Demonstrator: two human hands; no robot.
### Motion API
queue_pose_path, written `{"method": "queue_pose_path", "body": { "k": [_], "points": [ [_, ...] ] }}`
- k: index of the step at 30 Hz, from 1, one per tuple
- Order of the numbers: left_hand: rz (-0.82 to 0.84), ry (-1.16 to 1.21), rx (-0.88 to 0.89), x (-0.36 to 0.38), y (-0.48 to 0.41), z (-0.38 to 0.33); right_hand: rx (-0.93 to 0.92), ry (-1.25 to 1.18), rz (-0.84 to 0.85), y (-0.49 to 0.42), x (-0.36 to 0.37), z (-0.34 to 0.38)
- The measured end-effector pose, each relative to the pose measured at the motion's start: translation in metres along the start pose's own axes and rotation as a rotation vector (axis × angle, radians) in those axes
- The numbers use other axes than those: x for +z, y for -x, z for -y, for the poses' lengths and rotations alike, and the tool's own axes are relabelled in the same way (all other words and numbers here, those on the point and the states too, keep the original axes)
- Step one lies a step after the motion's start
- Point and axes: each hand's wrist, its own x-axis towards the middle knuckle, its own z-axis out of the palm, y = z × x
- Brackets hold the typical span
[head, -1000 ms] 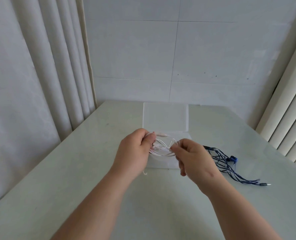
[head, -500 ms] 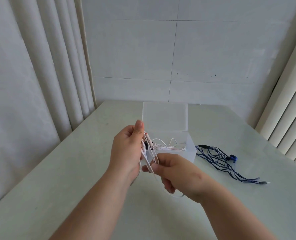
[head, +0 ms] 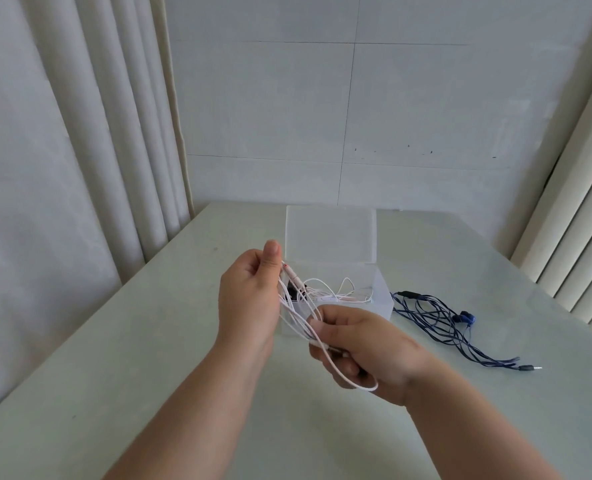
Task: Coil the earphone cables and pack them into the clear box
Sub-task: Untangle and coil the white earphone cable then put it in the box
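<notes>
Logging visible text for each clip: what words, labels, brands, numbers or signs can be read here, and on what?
None can be read.
The clear box, white earphone cable, blue earphone cable and table show no print.
The small dark marks on the wall look like specks, not letters.

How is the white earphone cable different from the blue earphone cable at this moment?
The white earphone cable is stretched in loops between the left hand and right hand, above the table; the blue earphone cable lies loose on the table, right of the clear box, touched by no hand. Both are thin cables.
</notes>
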Motion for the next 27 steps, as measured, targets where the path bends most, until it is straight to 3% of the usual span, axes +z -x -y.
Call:
{"method": "queue_pose_path", "body": {
  "k": [4,8,13,18,23,27],
  "points": [
    [-0.041,-0.208,0.138,-0.003,-0.001,0.004,-0.022,-0.102,-0.123,0.0,-0.005,0.005],
    [0.023,-0.247,0.156,0.001,0.001,0.006,-0.106,-0.083,-0.35,-0.002,-0.009,0.009],
    [0.15,-0.129,-0.056,0.014,-0.009,0.004,-0.212,0.222,-0.594,-0.013,-0.031,0.028],
    [0.297,0.053,-0.229,0.021,-0.025,0.001,-0.185,0.472,-0.679,-0.038,-0.058,0.046],
    [0.329,-0.093,-0.076,0.024,-0.046,-0.003,-0.317,0.664,-0.711,-0.062,-0.071,0.06],
    [0.334,-0.383,0.128,0.025,-0.054,0.003,-0.383,0.712,-0.709,-0.074,-0.078,0.054]
  ]
}}
